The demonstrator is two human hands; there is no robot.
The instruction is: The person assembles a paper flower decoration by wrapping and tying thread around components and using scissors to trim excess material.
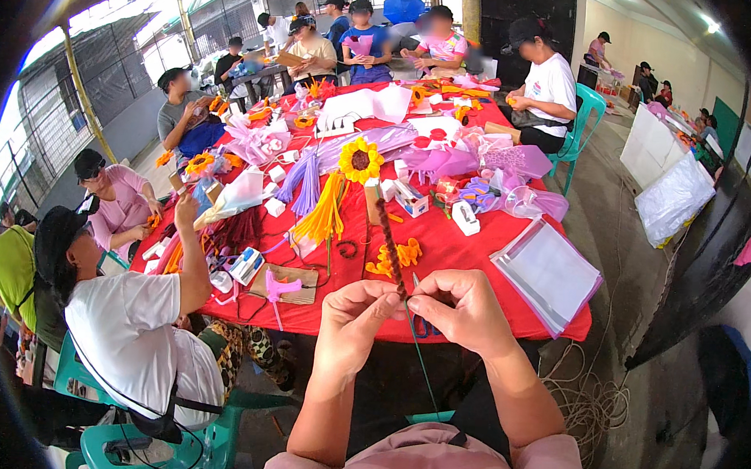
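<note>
A yellow fuzzy craft sunflower (361, 160) with a brown middle stands upright over the table on a stem (389, 242) wrapped in dark brown pipe cleaner. My left hand (356, 320) pinches the lower end of this stem. Close beside it, almost touching, my right hand (466, 314) has thumb and forefinger pressed together at the same spot, where the brown wrap meets a thin green wire (420, 368). The wire hangs bare toward my lap. Just beyond my fingers lie orange pipe-cleaner pieces (398, 257). Blue scissor handles (426, 326) show partly behind my right hand.
The red-covered table (509, 280) carries bundles of yellow (321, 215) and purple pipe cleaners, a pink glue gun (281, 286) on cardboard, and a stack of clear sheets (548, 273) at the right. A person in white (137, 324) sits close at my left. Coiled rope (586, 398) lies on the floor.
</note>
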